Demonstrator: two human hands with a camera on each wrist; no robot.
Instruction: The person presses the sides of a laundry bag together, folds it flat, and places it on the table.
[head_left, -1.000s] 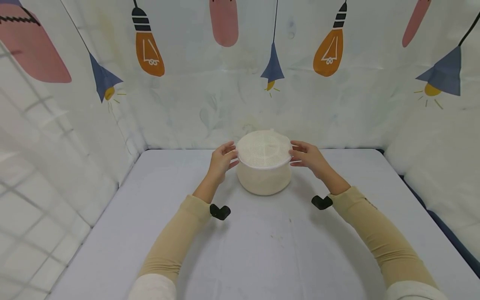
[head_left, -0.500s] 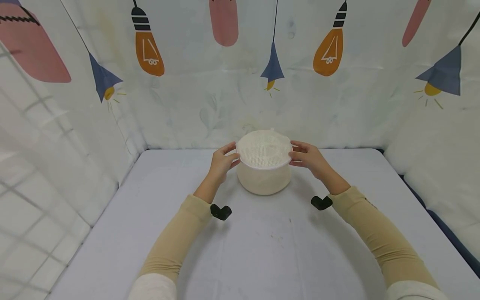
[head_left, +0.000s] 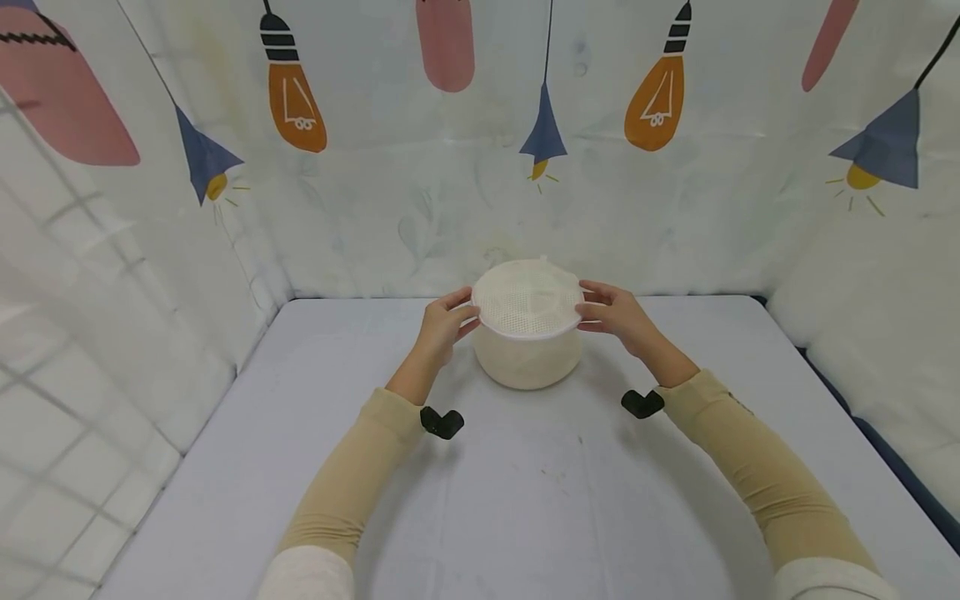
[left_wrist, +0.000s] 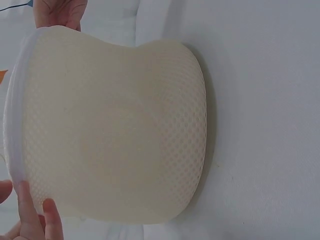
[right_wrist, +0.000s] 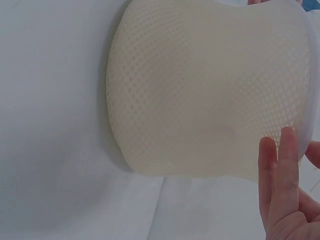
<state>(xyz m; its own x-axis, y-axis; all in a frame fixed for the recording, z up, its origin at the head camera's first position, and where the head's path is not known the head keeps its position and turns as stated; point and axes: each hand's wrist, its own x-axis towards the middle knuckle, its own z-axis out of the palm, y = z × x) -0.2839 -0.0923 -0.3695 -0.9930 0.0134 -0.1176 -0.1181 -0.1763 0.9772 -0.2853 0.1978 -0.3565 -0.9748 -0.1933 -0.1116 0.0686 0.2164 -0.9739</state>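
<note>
A round cream mesh laundry bag [head_left: 528, 358] stands upright on the white table near the back wall, its flat mesh top edged with a pale rim. My left hand [head_left: 444, 327] pinches this rim on the left side. Opposite it, my right hand [head_left: 613, 317] pinches the rim on the right. In the left wrist view, the bag's mesh side [left_wrist: 115, 130] bows inward a little, with left fingers [left_wrist: 28, 212] against the edge. From the right wrist, right fingers [right_wrist: 286, 170] lie along the outer mesh while the thumb is on the top side of the rim.
The white table [head_left: 517, 500] runs back to a white cloth wall [head_left: 360, 217] printed with lamps and bulbs. Cloth walls also rise at the left and right. A black wrist camera piece [head_left: 442, 423] sticks out from the left sleeve, another black piece [head_left: 642, 404] from the right.
The left hand's thumb and fingers have closed in slightly on the rim. My right hand has come in a touch at its side. The bag stays in place.
</note>
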